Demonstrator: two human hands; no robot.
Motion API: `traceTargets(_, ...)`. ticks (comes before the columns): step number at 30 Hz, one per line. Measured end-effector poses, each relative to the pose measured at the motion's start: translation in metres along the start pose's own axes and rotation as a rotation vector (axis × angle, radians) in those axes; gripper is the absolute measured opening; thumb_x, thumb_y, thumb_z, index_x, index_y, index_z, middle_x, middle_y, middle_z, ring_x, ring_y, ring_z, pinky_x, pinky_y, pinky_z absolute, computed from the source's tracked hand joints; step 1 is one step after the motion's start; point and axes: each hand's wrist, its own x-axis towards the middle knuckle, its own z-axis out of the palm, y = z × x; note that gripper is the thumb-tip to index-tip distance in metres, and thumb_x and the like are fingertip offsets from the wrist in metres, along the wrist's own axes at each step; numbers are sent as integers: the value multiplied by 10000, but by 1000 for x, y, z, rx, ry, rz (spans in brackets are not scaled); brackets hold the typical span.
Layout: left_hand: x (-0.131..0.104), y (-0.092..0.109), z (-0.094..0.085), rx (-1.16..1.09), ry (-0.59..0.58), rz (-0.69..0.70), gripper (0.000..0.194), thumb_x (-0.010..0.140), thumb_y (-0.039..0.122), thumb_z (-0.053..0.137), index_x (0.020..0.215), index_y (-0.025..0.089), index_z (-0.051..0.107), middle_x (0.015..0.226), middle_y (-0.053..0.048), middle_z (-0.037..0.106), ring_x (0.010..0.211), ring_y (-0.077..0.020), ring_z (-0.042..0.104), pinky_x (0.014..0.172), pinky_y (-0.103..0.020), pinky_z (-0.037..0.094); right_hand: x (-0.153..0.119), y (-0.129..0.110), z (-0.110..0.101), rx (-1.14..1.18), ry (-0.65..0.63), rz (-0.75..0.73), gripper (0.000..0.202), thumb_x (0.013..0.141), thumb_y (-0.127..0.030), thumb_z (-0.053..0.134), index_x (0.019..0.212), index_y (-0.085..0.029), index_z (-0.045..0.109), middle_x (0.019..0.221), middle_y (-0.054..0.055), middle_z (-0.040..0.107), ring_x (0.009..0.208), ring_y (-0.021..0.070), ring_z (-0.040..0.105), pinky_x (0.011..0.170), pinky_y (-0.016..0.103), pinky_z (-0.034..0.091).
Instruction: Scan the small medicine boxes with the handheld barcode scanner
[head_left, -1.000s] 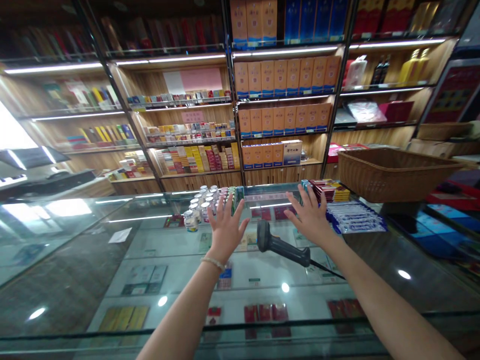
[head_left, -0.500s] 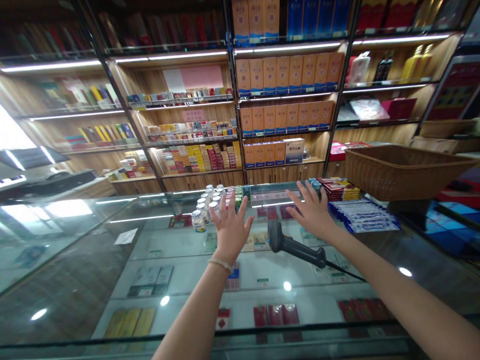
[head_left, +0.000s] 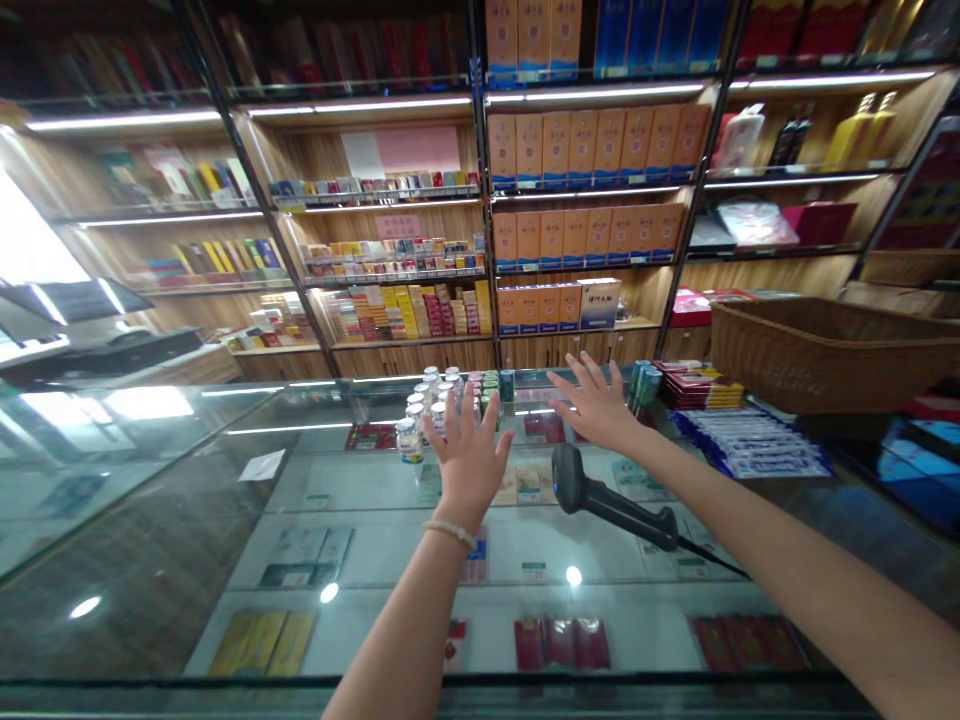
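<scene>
My left hand is open over the glass counter, fingers spread and holding nothing. It partly covers a cluster of small white-capped bottles and the pink and green containers beside them. My right hand is open too, fingers spread, with nothing in it. Just beyond its wrist stand several green-blue cylinders. A dark barcode scanner lies on the glass below my right hand, its cable running right under my forearm.
Blue-and-white packets and stacked red and yellow packs lie on the right, near a brown wicker basket. A slip of paper rests at left. Behind, shelves hold orange boxes. Red packs show under the glass.
My right hand has moved left, uncovering more of the green-blue cylinders. The view has shifted slightly, so the shelves and counter items appear farther right. Both hands stay open.
</scene>
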Motion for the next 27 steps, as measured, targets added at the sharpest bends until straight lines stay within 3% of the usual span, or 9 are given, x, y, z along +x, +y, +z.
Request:
traceTargets(7,1,-4,6,-5,-7,-10,576,984,469,598,1536,328,517,1720,-105,302,1601,-388,217,1256,-739,71,45,-13,15,86,-125,23,607,1065,-601,273,1594,-348,429,1742,101,249,1615,318,154,1254,681,101)
traceTargets(16,1,-4,1,-22,-13,-16,570,982,452,598,1532,322,524,1713,-99,323,1592,-388,241,1264,-733,59,76,-21,48,111,-231,46,621,1051,-629,280,1612,-383,382,1760,85,192,1624,320,101,1250,684,74)
traceTargets(27,0,-8,16,0,44,-8,581,955,459,645,1513,330,546,1708,-105,333,1588,-391,253,1258,-740,79,111,-32,66,60,-244,-44,625,1002,-566,506,1586,-352,443,1764,124,148,1622,372,49,1230,712,41)
